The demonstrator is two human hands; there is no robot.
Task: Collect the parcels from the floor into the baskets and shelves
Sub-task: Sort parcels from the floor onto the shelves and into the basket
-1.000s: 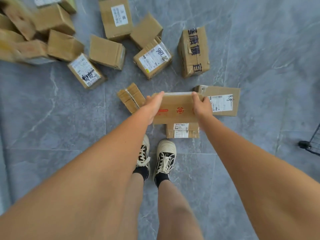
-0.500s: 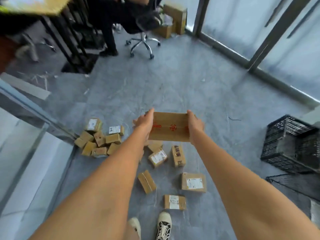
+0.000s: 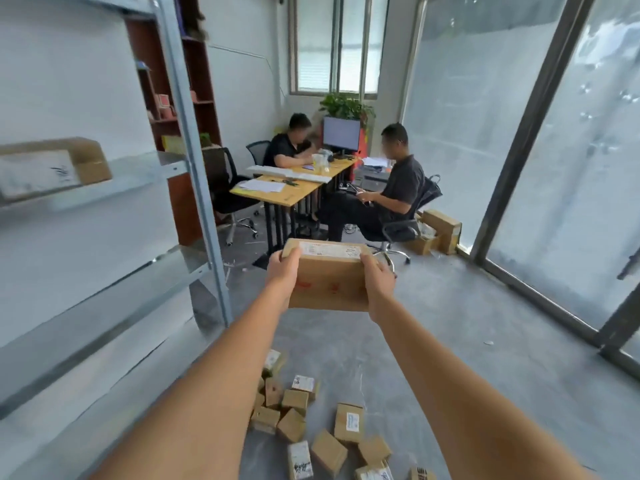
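Head view. Held out in front at arm's length: 1 cardboard parcel [image 3: 329,282], level, long side across, white label strip on the top face, red marks on the near face. Gripped at both ends. Left hand [image 3: 282,275] wrapped round the left end, thumb up on the top edge, fingers hidden behind the box. Right hand [image 3: 379,284] wrapped round the right end, thumb on the top corner, fingers likewise hidden. Parcel clear of the floor, in mid-air, to the right of the shelf post.

Left side: metal shelves [image 3: 145,174], grey, blurred. On the upper shelf, 1 boxed parcel [image 3: 52,166] lying flat, white label toward the camera. Lower shelf level bare where visible.

Below, between the forearms: loose pile of parcels [image 3: 311,420] on the grey floor [image 3: 485,341], small brown boxes, several with white labels, lying at all angles, some touching. Exact count unclear; some cut off by the bottom edge.

Background: yellow-topped counter [image 3: 294,188] with papers and a monitor [image 3: 341,133]. 2 seated people, 1 behind the counter [image 3: 287,147], 1 on an office chair at its right end [image 3: 391,192]. More boxes [image 3: 440,230] by the glass wall at right. Potted plant [image 3: 346,105] under the window. Dark wood bookcase [image 3: 183,98] behind the shelf post.
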